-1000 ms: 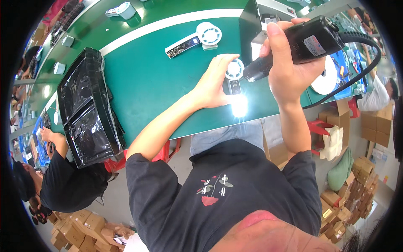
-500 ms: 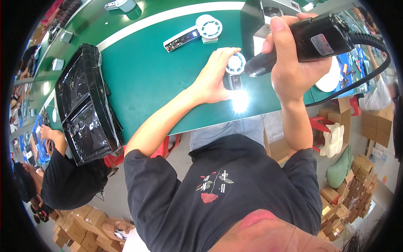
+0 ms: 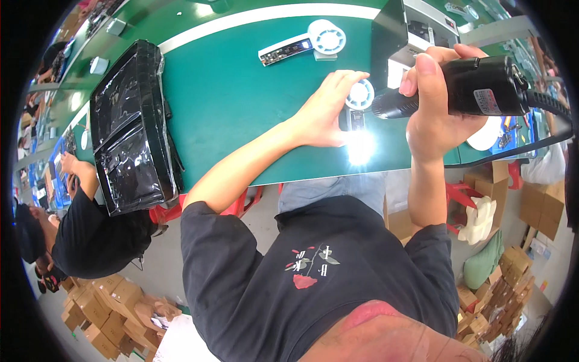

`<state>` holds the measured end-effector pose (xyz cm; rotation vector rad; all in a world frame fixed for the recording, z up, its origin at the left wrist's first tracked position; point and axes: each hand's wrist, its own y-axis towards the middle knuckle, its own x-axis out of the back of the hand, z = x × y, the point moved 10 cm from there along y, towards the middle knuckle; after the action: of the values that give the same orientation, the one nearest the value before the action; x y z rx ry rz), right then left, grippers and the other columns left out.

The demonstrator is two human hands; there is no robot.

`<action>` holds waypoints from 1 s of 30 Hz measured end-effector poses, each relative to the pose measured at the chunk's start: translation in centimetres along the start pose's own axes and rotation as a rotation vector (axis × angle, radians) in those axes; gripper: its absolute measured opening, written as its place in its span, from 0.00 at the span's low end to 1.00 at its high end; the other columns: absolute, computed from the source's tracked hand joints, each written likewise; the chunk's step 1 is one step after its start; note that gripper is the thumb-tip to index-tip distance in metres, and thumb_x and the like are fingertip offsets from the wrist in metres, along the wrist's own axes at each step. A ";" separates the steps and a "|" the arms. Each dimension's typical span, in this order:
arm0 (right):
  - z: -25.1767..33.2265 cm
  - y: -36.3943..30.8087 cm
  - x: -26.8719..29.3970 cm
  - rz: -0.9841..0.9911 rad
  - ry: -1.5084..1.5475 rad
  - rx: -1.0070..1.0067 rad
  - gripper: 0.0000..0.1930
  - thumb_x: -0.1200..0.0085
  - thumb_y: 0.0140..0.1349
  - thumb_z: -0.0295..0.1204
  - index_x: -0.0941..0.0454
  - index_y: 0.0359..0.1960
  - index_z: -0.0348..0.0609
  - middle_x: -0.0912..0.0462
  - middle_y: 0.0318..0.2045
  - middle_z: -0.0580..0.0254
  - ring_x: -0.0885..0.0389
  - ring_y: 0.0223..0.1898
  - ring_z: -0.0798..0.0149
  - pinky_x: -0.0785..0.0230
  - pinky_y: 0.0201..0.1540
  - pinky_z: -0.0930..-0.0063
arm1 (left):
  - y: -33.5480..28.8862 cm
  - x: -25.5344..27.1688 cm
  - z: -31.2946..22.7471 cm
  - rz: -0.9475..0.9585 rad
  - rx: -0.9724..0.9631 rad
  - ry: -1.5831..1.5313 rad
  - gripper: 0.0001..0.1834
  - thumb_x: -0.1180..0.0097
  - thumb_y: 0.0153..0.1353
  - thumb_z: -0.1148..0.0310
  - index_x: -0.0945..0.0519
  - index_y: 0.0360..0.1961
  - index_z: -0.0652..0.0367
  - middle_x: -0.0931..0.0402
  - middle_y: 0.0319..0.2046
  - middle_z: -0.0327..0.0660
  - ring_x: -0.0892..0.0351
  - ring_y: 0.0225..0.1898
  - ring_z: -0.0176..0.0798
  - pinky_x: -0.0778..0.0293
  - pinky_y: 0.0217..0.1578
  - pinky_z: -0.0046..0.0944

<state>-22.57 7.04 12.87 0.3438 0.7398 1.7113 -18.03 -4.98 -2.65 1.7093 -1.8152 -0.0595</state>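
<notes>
Driving a screw into the fan [image 3: 360, 96]
Left hand [image 3: 325, 111] lies flat, pinning the fan at the worktop's [image 3: 241, 102] near edge; right hand [image 3: 434, 120], fist closed, holds the driver [image 3: 458, 90]. Next, I judge: keep the bit square.

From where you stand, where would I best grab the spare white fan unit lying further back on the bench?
Take the spare fan unit by its long flat handle, from above, fingers across the narrow width. It lies flat on the green bench with bare surface around it; the round head is wider and harder to pinch. Both hands are busy: left hand on another fan, right hand holding the black tool.
</notes>
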 end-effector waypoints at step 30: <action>-0.5 0.0 -2.4 0.510 0.258 0.083 0.29 0.36 0.69 0.22 0.33 0.68 0.43 0.25 0.29 0.58 0.30 0.19 0.68 0.32 0.24 0.71 | -0.4 0.0 -0.1 0.000 0.013 0.009 0.58 0.18 0.44 0.64 0.38 0.76 0.61 0.34 0.67 0.55 0.34 0.69 0.60 0.35 0.71 0.54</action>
<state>-22.15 4.63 12.86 0.3966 0.9706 2.2390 -17.61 -5.02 -2.73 1.7161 -1.8128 -0.0404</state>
